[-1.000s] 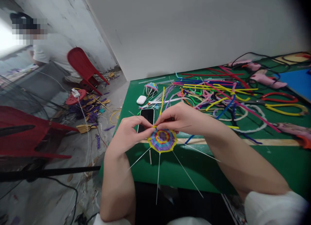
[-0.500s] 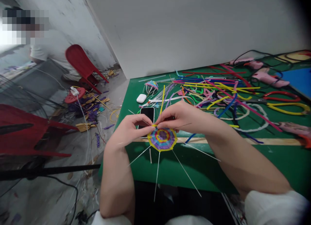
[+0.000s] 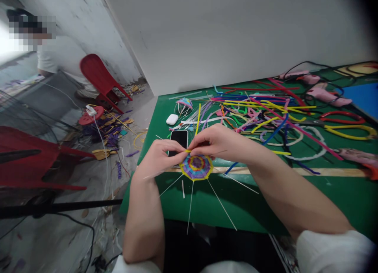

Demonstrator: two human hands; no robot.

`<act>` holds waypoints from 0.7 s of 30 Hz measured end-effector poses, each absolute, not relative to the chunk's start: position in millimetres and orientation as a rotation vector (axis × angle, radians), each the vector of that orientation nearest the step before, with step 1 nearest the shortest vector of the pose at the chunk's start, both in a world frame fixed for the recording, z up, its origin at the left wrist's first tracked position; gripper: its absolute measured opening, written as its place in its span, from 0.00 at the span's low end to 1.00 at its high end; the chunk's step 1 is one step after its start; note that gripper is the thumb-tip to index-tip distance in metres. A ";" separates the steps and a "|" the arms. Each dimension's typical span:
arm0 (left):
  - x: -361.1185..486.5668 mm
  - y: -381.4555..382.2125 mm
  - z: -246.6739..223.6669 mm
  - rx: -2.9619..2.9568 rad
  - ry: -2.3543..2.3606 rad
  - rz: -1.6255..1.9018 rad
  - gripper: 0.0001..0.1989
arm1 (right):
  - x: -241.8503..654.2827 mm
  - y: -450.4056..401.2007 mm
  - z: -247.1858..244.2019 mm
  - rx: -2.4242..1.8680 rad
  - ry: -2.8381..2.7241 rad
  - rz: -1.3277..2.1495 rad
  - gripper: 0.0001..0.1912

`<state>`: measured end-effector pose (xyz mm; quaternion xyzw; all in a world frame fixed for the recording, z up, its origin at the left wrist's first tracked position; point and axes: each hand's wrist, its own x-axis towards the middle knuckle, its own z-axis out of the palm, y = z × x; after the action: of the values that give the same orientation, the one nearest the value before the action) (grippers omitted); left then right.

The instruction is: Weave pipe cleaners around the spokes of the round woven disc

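Observation:
A round woven disc of pipe cleaners (image 3: 191,172), with purple, red, blue and yellow rings, hangs over the table in front of me. Thin white wire spokes (image 3: 222,204) stick out from it on several sides. My left hand (image 3: 158,155) pinches its upper left rim between thumb and finger. Against those fingertips, my right hand (image 3: 218,141) is closed on a yellow pipe cleaner (image 3: 199,117) whose free end points up and away. The exact spot where the pipe cleaner meets the rim is partly hidden by my fingers.
A phone (image 3: 181,137) and a white case (image 3: 172,119) lie behind my hands on the green table (image 3: 212,218). Loose pipe cleaners (image 3: 254,104), scissors (image 3: 350,131) and pink glue guns (image 3: 327,95) spread across the back and right. Red chairs (image 3: 99,76) and a seated person (image 3: 63,54) are left.
The disc has tilted slightly, its lower rim and spoke tips shifting up and a little left. Both hands keep their pinch and have barely moved.

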<state>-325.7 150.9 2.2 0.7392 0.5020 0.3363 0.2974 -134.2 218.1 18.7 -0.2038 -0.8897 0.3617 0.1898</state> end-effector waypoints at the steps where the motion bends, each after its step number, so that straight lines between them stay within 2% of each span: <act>1: -325.2 151.1 1.4 1.973 1.346 0.917 0.06 | -133.1 218.5 19.4 -0.591 -2.491 1.024 0.07; 5: -322.4 152.2 -2.9 1.908 1.397 0.944 0.07 | -128.9 221.2 20.7 -0.665 -2.474 1.021 0.08; 11: -321.0 155.8 -14.7 1.812 1.336 0.799 0.12 | -129.5 225.0 18.0 -0.654 -2.506 0.997 0.08; 21: -317.6 159.6 -20.3 1.555 1.259 0.846 0.12 | -124.5 235.0 15.3 -0.592 -2.519 1.081 0.08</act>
<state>-317.6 159.6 -20.3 0.6335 0.5127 0.3448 0.4659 -124.5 235.0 15.3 -0.2081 -0.8855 0.3799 0.1680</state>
